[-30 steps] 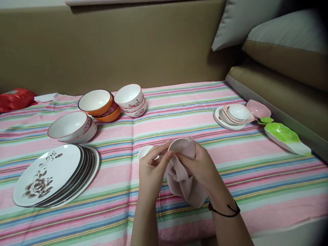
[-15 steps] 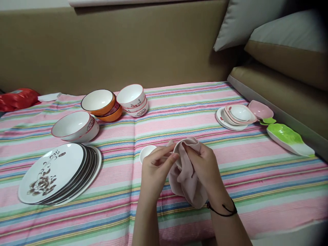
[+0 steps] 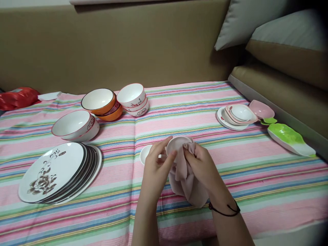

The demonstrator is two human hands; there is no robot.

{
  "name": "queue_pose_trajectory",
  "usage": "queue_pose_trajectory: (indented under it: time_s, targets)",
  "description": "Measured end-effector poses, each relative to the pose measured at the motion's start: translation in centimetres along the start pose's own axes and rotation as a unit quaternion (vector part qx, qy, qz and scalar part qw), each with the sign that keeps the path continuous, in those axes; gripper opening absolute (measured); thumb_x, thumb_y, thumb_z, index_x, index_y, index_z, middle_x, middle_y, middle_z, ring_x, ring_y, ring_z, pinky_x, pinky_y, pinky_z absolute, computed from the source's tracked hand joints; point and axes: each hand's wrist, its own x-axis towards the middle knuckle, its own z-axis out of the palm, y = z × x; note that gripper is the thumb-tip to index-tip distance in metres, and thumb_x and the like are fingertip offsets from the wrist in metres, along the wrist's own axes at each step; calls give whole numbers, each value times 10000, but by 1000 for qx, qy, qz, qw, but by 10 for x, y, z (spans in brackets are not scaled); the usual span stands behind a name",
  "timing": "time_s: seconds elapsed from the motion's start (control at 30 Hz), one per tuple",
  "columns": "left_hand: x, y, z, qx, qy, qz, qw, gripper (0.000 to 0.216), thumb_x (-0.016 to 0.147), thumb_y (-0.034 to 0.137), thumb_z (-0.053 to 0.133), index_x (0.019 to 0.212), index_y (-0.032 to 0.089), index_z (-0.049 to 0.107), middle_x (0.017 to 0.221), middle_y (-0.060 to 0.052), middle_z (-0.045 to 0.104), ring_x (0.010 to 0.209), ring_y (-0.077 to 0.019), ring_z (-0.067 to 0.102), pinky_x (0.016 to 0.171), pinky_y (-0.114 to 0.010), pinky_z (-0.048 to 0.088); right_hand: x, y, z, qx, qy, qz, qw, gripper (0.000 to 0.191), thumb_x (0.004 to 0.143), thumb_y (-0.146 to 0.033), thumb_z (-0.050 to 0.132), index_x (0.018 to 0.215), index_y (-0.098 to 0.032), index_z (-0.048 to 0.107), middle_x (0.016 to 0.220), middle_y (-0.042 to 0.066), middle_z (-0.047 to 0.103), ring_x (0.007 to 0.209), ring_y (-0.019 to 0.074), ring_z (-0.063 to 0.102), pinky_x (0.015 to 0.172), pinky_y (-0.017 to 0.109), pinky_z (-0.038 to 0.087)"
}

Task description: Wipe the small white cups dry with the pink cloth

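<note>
Between my hands is a small white dish [image 3: 171,146], partly covered by a pale pink cloth [image 3: 191,186]. My left hand [image 3: 159,160] grips the dish by its left edge, thumb in front and fingers behind. Bunched in my right hand [image 3: 203,162], the cloth presses against the dish's inside and right side, and its loose end hangs below. Another small white dish [image 3: 145,154] rests on the striped cloth just behind my left hand, which hides part of it.
At left stand a stack of flowered plates [image 3: 51,174], white bowls [image 3: 73,124], orange bowls [image 3: 98,100] and red-rimmed bowls [image 3: 132,97]. At right lie small saucers [image 3: 222,119], a pink dish [image 3: 261,110] and a green leaf-shaped dish [image 3: 287,135]. Cushions [image 3: 289,41] border the right side.
The dish in my hands has turned so more of its inside shows. My left fingers have spread wider around its edge, and my right hand has shifted the cloth slightly.
</note>
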Motion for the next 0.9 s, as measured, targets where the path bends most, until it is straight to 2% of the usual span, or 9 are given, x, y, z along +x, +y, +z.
queue_pose_trajectory:
  time_s: [0.2,0.27,0.37,0.47,0.57,0.63,0.8,0.9]
  targets:
    - [-2,3,3,41,-53,-14,998,317,876,315,503,1161,252,626,784,-11,602,690,-147,500,604,-232,404,-1,-3,1,-74,92,-33,992,427,806,-518,524,584,-165,435,533,-19,400,526,97,369,465,210,288]
    - [-3,4,4,45,-34,-10,998,306,881,311,486,1136,247,642,692,5,549,640,-137,472,578,-227,376,-2,-5,1,-121,115,-52,985,472,783,-524,556,532,-166,379,504,-25,341,510,85,324,449,210,259]
    - [-4,5,5,48,44,-1,998,282,869,345,514,1077,229,665,552,42,374,533,-108,369,515,-220,311,-2,-6,1,-170,128,-65,975,494,773,-532,572,514,-164,369,484,-29,328,504,82,310,444,213,249]
    - [-4,4,3,30,105,-11,994,280,840,400,559,1012,220,688,512,57,294,493,-93,305,476,-217,272,-4,-7,2,-155,73,-52,984,416,776,-508,584,586,-158,466,538,-21,447,536,94,391,467,205,304]
    - [-3,4,-2,17,102,-28,994,298,818,428,582,992,224,711,519,46,398,491,-87,333,469,-217,289,-6,-9,5,-106,-23,-30,994,315,749,-465,632,716,-161,560,642,-10,550,595,112,478,503,201,366]
    - [-3,5,-5,6,87,-32,996,301,813,429,590,991,223,717,554,34,460,505,-87,365,475,-215,309,-7,-10,6,-88,-35,-26,995,310,747,-457,636,711,-157,569,642,-6,547,602,117,484,505,203,370]
    - [-2,6,0,-50,64,-32,996,349,823,456,574,1066,217,644,573,45,445,511,-91,404,487,-205,350,-6,-10,7,-97,105,-41,989,454,832,-515,513,559,-168,406,509,-28,376,505,88,342,451,218,273]
    - [-2,6,5,-28,11,-30,999,299,826,428,584,1036,215,604,546,65,399,507,-93,413,492,-203,344,-5,-10,6,-98,145,-65,982,417,861,-498,477,601,-174,433,515,-28,410,493,93,358,454,221,280]
